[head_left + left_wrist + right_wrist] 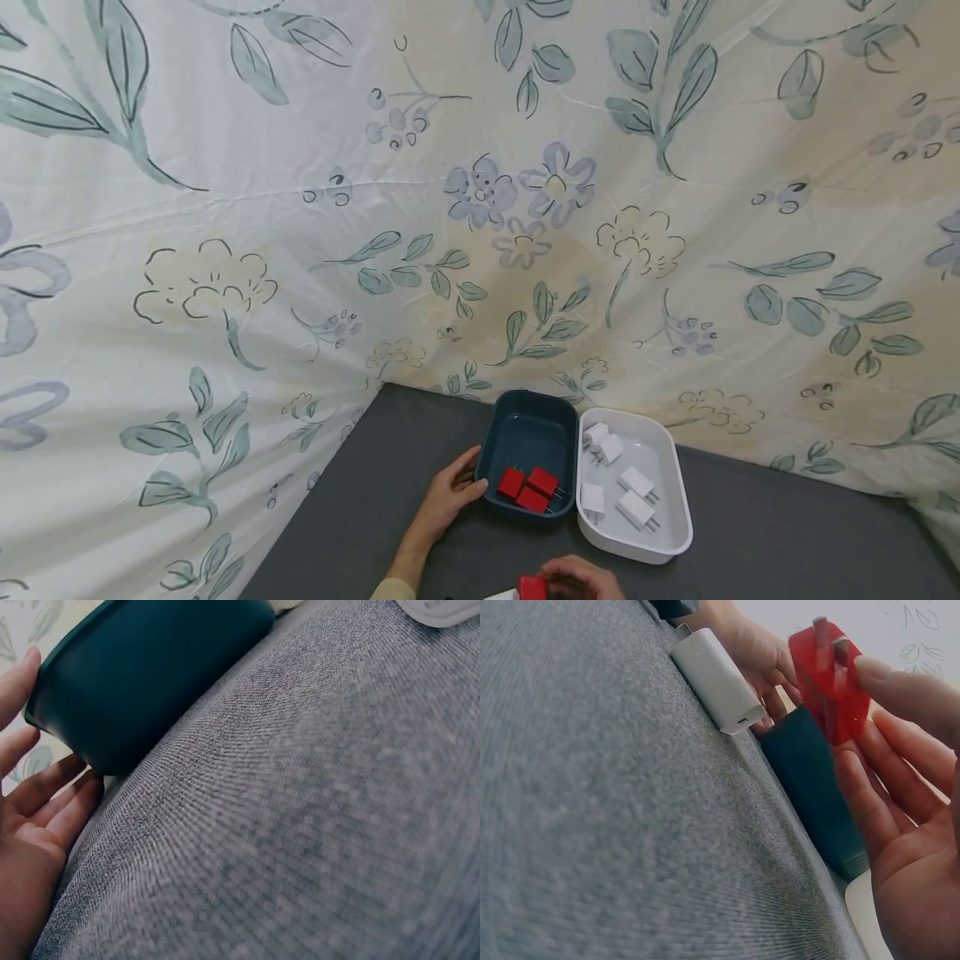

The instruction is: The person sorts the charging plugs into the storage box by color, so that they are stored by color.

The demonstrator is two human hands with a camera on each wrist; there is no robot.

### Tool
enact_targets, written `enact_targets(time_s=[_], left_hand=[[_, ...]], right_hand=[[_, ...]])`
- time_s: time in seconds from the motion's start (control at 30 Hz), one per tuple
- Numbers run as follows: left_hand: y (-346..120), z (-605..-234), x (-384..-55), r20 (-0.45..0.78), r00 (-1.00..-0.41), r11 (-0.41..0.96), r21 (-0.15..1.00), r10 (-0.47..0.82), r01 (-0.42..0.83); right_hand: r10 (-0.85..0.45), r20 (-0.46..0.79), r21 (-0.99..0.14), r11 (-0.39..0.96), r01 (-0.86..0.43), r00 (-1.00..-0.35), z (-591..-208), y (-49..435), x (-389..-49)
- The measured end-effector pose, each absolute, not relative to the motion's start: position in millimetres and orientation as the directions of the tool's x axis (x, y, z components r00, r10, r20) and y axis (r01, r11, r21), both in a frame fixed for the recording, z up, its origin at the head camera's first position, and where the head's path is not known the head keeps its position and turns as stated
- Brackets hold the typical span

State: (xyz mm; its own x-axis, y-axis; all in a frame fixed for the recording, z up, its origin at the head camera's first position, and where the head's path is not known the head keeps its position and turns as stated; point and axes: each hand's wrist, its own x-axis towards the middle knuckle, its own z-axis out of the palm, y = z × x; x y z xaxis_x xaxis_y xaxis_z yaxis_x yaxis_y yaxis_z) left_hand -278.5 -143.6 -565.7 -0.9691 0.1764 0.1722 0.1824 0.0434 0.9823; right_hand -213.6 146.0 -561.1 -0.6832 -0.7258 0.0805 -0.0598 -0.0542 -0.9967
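Note:
My right hand (922,840) pinches a red plug-in charger (831,682) between thumb and fingers, its metal prongs bare. In the head view this hand is at the bottom edge, partly cut off. Beside the red charger lies a white charger (718,679) on the grey cloth. My left hand (448,496) touches the left side of a dark teal bin (491,442), its fingers fairly straight against the outer wall. Inside that bin, at the near end, lie several red chargers (533,499).
A white bin (678,500) stands against the teal bin's right side, with several white chargers (636,508) in it. Dark grey cloth (787,533) covers the table. A leaf-patterned curtain (480,317) hangs behind and to the left.

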Motion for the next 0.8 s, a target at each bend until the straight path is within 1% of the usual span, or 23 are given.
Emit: enact_targets(time_s=[0.17,0.3,0.4,0.63,0.8], left_hand=[[-142.8,-566.5,-279.0,0.168,-0.970,0.023,0.984,0.177,0.174],[-142.2,-566.7,-279.2,0.170,-0.969,0.019,0.984,0.178,0.176],[-141.5,-565.8,-278.8,0.169,-0.969,0.020,0.984,0.182,0.176],[-140.8,-565.7,-278.8,0.174,-0.968,0.012,0.984,0.183,0.179],[-141.8,-566.3,-279.8,0.177,-0.967,0.010,0.983,0.182,0.182]], right_hand=[[-0.659,0.074,-0.997,-0.034,-0.069,-0.749,-559.3,147.1,-210.8],[-0.611,0.061,-0.998,-0.027,-0.056,-0.790,-557.1,146.5,-208.3],[-0.597,0.057,-0.998,-0.033,-0.047,-0.800,-556.6,145.8,-207.6],[-0.593,0.068,-0.998,-0.044,-0.052,-0.802,-557.0,145.4,-208.1],[-0.561,0.077,-0.997,-0.052,-0.057,-0.824,-557.1,145.1,-208.7]])
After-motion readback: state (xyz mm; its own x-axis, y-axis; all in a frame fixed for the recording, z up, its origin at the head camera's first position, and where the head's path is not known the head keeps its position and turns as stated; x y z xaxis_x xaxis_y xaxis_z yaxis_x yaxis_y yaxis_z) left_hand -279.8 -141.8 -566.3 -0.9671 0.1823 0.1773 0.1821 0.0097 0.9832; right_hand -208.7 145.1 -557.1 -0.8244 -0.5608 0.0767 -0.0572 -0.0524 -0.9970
